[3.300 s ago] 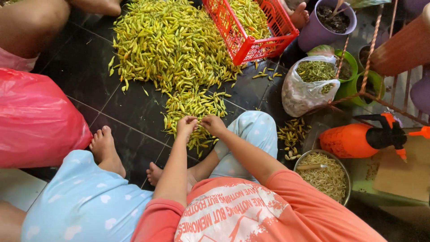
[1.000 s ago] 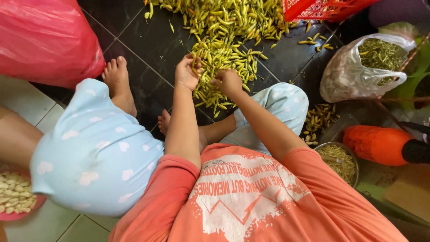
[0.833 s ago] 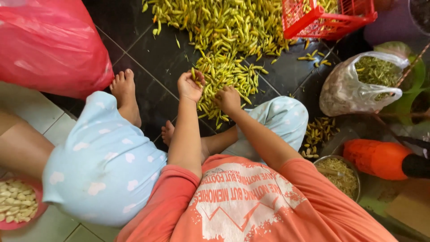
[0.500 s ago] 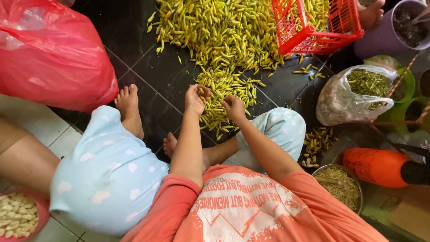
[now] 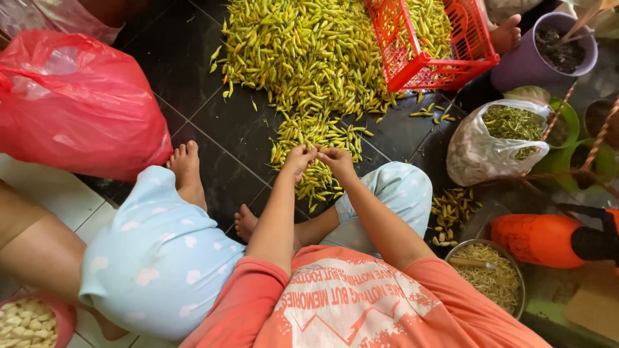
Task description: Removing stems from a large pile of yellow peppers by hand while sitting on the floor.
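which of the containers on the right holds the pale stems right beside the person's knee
The round metal bowl at lower right, just beside the orange sprayer. The clear plastic bag of green stems and the red crate of chilies sit farther off.

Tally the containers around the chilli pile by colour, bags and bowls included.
Red: 2, crate and plastic bag
Purple: 1, pot
Clear: 1, bag of stems
Metal: 1, bowl
Pink: 1, bowl
Total: 6
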